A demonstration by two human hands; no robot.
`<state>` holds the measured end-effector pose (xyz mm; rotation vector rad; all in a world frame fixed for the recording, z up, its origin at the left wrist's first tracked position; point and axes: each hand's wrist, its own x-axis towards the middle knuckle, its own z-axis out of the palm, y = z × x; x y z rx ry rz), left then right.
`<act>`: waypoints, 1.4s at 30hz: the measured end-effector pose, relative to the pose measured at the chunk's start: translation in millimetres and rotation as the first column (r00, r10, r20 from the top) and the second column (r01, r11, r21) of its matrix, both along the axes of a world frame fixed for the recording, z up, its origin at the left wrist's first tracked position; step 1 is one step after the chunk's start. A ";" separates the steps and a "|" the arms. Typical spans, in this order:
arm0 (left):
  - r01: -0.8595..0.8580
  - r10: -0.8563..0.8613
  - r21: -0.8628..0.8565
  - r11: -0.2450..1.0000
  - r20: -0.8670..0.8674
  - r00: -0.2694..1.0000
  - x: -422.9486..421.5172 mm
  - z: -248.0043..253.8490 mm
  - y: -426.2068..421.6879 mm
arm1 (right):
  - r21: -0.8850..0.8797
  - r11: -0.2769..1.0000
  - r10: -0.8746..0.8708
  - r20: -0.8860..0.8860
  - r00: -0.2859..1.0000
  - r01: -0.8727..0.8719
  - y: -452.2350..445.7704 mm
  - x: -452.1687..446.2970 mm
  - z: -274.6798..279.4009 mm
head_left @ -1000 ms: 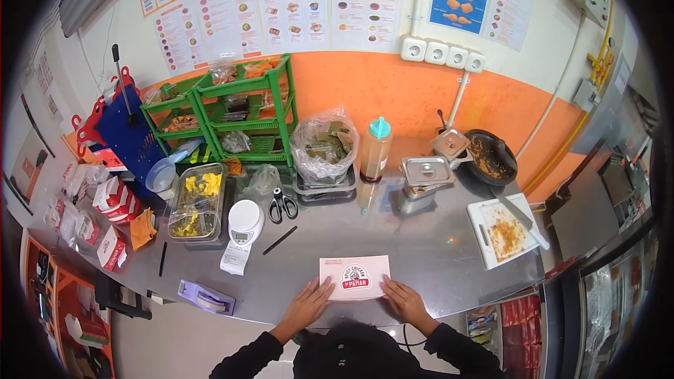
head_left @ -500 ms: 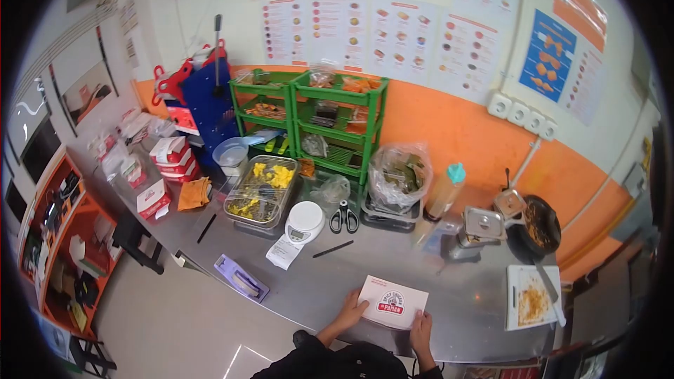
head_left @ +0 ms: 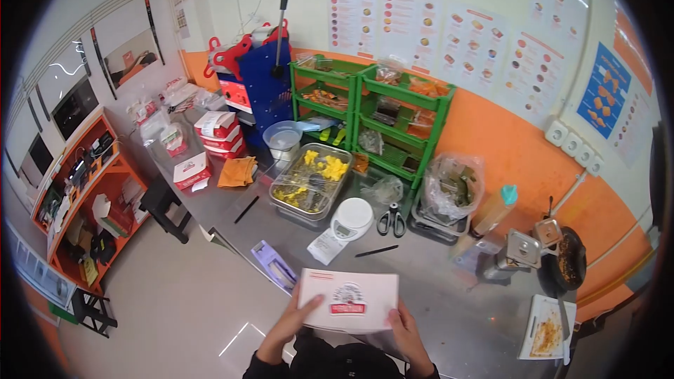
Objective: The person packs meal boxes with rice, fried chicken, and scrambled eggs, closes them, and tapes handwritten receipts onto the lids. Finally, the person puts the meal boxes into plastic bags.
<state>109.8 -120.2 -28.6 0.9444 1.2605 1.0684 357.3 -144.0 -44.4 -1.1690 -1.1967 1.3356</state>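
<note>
A white cardboard food box with a red and dark printed logo is held in front of my body, lid side up and closed. My left hand grips its left side, with the thumb on top and the other fingers largely hidden beneath. On the opposite side, my right hand clasps the lower right corner. Just beyond the box's left corner lies a purple and white package or device at the table edge. A black stick-like pen or marker rests farther up on the steel table.
A white kitchen scale with a paper slip stands near scissors and a tray of yellow food. Stacked red-white boxes are at left. Rightward are a sauce bottle, metal containers and a cutting board with a knife.
Both hands have raised the box off the table toward the camera, and it has shifted left, toward the purple item. My view has turned left.
</note>
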 end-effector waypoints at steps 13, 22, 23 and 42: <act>-0.464 0.461 0.039 0.885 0.060 0.885 -312.5 23.5 65.5 | 0.096 0.971 0.130 0.551 0.824 -0.217 109.2 -218.2 -96.3; -0.398 0.402 -0.063 0.915 0.083 0.912 -442.7 -49.4 136.1 | 0.200 0.619 0.074 0.948 0.310 -0.759 263.6 -278.9 -10.7; -0.402 0.407 -0.072 0.913 0.099 0.908 -445.8 -56.7 143.1 | 0.251 0.523 -0.018 0.959 0.284 -0.815 278.1 -292.5 -9.6; -0.445 0.447 0.045 0.894 -0.121 0.886 -471.6 -172.6 250.4 | 0.202 0.921 -0.129 0.965 0.230 -0.333 256.1 -371.9 20.4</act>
